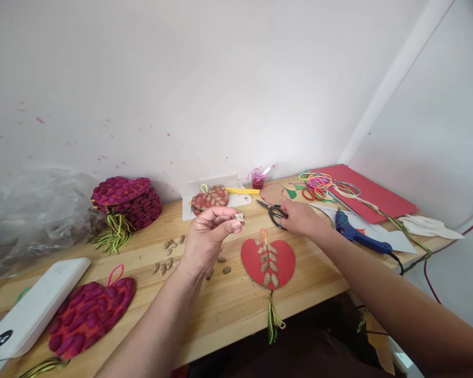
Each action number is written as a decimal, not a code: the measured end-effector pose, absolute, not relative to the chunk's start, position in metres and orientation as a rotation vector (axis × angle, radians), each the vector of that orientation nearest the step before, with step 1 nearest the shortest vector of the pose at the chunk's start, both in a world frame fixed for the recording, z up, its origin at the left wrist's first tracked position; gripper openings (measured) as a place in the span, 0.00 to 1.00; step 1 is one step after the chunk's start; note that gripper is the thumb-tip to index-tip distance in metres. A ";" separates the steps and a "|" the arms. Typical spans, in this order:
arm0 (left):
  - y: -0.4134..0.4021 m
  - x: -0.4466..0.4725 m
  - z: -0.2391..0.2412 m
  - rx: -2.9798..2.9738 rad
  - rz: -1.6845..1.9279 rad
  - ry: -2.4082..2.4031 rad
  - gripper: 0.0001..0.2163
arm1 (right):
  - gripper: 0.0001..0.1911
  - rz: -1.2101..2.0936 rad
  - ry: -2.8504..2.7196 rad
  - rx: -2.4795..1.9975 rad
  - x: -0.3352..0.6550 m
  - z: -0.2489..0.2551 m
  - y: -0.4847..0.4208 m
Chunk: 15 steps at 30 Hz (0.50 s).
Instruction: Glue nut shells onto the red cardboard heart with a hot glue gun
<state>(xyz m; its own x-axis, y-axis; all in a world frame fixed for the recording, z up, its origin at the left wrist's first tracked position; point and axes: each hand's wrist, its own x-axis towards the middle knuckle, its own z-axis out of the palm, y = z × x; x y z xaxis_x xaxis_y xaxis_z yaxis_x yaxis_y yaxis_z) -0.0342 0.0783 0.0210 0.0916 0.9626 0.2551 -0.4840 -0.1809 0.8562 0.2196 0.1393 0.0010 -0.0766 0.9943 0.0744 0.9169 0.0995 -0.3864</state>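
My left hand (pixel 215 231) is raised over the table, thumb and fingertips pinching a small pale piece that looks like a peanut shell (pixel 239 217). My right hand (pixel 302 216) reaches across to black-handled scissors (pixel 276 214), its fingers closed at their handles; the fingertips are partly hidden. Between my forearms lies a red heart-shaped card (pixel 248 262) with peanut shells stuck in two rows down its middle. An orange loop tops it, and a green and yellow tassel (pixel 274 320) hangs past the table edge. Loose peanuts (pixel 163 269) are scattered left of and behind my left wrist.
A blue glue gun (pixel 362 240) rests at the right, near tangled coloured cord (pixel 319 184) and red card (pixel 378 194). A cup of pink liquid (pixel 257 180) stands at the back. Leftward are stacked purple-red pieces (pixel 142 205), another painted heart (pixel 92 315) and a white power bank (pixel 39 310).
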 end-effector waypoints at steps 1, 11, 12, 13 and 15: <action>0.078 -0.034 0.021 1.064 1.459 0.623 0.10 | 0.12 0.368 -2.028 -1.855 0.219 0.002 0.137; 0.074 -0.029 0.020 1.090 1.610 0.684 0.10 | 0.22 1.191 -1.640 -1.321 0.179 0.029 0.055; 0.073 -0.029 0.019 1.094 1.622 0.688 0.09 | 0.24 1.339 -1.566 -1.236 0.174 0.030 0.047; 0.072 -0.029 0.019 1.096 1.631 0.690 0.09 | 0.23 1.377 -1.557 -1.182 0.171 0.031 0.040; 0.070 -0.028 0.019 1.092 1.640 0.694 0.10 | 0.22 1.265 -1.636 -1.156 0.166 0.031 0.033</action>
<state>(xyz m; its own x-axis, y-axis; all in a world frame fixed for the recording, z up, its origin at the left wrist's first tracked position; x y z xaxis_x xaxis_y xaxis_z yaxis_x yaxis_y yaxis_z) -0.0284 0.0700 0.0186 -0.0869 0.9417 0.3252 -0.4220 -0.3305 0.8442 0.1664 0.0327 0.0308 -0.3079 0.9508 0.0349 0.2058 0.1024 -0.9732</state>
